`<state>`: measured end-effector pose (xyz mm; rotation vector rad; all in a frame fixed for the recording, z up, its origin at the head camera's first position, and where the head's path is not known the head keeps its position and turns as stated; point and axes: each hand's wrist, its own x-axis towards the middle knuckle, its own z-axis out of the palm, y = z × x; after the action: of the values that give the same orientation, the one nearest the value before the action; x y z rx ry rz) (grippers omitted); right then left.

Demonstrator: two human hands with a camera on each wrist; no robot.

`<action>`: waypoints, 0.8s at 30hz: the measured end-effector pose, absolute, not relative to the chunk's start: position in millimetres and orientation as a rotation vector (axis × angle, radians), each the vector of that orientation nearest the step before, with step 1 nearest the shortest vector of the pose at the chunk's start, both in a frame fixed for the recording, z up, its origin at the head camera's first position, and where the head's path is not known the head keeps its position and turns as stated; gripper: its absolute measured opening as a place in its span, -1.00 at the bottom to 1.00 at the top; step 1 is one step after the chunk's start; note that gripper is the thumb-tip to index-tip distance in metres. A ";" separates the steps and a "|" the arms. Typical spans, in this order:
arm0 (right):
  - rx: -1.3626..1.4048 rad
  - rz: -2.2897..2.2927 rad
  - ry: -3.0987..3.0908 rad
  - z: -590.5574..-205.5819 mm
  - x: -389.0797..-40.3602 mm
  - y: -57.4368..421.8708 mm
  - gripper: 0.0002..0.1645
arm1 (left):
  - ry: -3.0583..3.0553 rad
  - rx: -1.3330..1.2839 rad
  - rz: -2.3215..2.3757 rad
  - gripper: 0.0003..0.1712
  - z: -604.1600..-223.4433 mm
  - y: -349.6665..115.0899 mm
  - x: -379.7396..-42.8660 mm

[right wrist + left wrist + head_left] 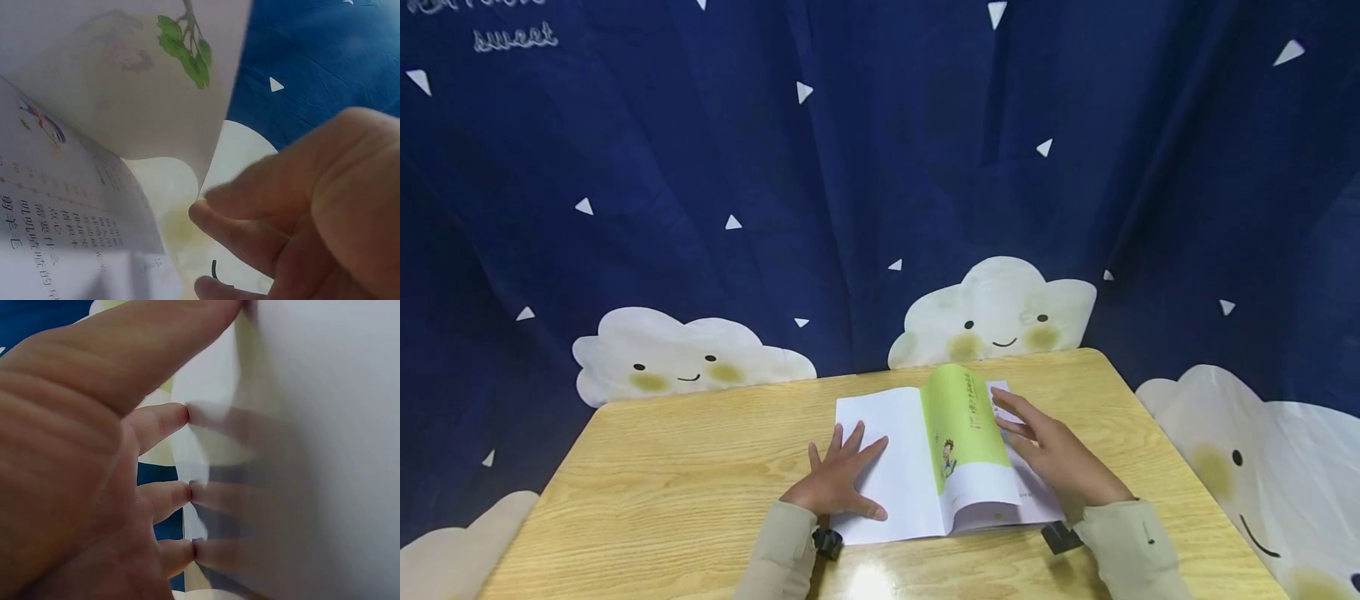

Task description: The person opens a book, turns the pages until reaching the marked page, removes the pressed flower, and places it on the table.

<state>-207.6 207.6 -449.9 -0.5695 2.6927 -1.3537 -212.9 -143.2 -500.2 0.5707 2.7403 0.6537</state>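
Note:
An open book (891, 467) lies on the table, its left page blank white. My left hand (842, 477) rests on that page with fingers spread; in the left wrist view the fingertips touch the white paper (337, 456). A page with a green upper part (966, 421) stands raised and curved over the right side. At its outer edge is my right hand (1056, 454). In the right wrist view, thumb and forefinger pinch the tip of the lifted page (169, 106). Beneath it shows a printed page (69, 212) with characters and small pictures.
The wooden table (685, 475) has rounded far corners. Behind it hangs a dark blue curtain (850, 183) with white triangles and smiling clouds (1000, 312). Small black devices (829, 543) are worn at both wrists.

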 end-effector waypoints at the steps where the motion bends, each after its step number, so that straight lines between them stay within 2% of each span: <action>1: -0.588 -1.343 2.700 -449.0 -207.5 208.1 -0.24 | 2.742 0.575 0.653 0.28 -500.2 -143.3 -212.9; 16: -0.673 -1.426 2.754 -433.5 -201.1 199.9 0.09 | 2.720 0.597 0.691 0.26 -494.9 -143.3 -211.7; 19: -0.667 -1.418 2.715 -436.5 -199.1 192.7 0.02 | 2.723 0.583 0.680 0.27 -496.4 -143.7 -212.2; 24: -0.758 -1.313 2.669 -444.0 -195.5 178.5 -0.21 | 2.730 0.568 0.670 0.28 -500.0 -144.9 -213.2</action>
<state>-195.5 178.5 -444.0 -0.7578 2.6688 -1.3127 -213.2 -144.9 -500.0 0.5682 2.7301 0.6700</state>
